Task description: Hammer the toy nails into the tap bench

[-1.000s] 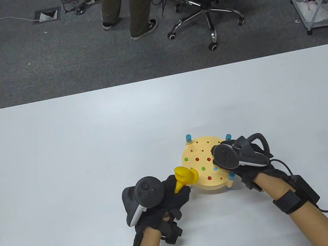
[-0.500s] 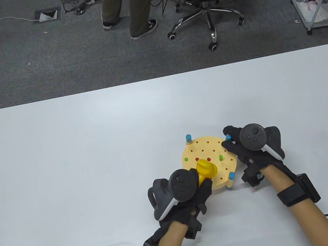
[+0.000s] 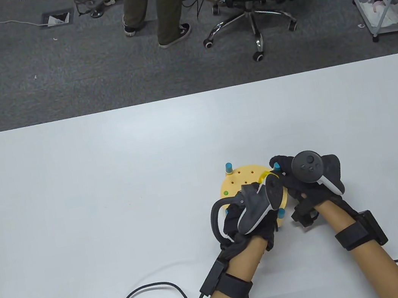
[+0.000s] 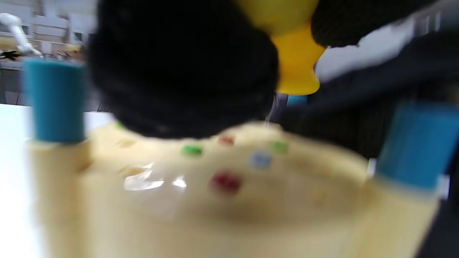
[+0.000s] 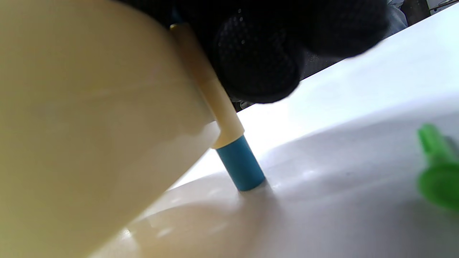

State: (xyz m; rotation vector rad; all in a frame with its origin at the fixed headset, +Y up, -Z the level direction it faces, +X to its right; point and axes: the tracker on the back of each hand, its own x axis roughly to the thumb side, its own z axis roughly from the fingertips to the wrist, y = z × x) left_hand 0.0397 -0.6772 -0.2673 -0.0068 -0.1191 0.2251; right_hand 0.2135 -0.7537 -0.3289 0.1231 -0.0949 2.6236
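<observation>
Cream-coloured and round, the tap bench [image 3: 238, 181] sits on the white table [image 3: 114, 191] near its front edge, standing on pale legs tipped in blue; 1 blue tip [image 5: 240, 168] shows planted on the table in the right wrist view. Small red, green and blue toy nails [image 4: 225, 182] dot the bench top, most of them low in their holes, though the left wrist view is too blurred to judge how deep.

Over the bench's near half hangs the left hand [image 3: 250, 213], its fingers clenched around the handle of a yellow toy hammer [image 4: 292, 57]; in the table view only a sliver of yellow shows past the tracker.

At the bench's right rim the right hand [image 3: 305, 186] grips the edge, gloved fingers [image 5: 258, 61] pressed against the top of a leg post. The 2 hands are just beside each other above the bench.

A green nail [image 5: 435, 168] lies on the table beside the bench, blurred at the right wrist view's edge.
</observation>
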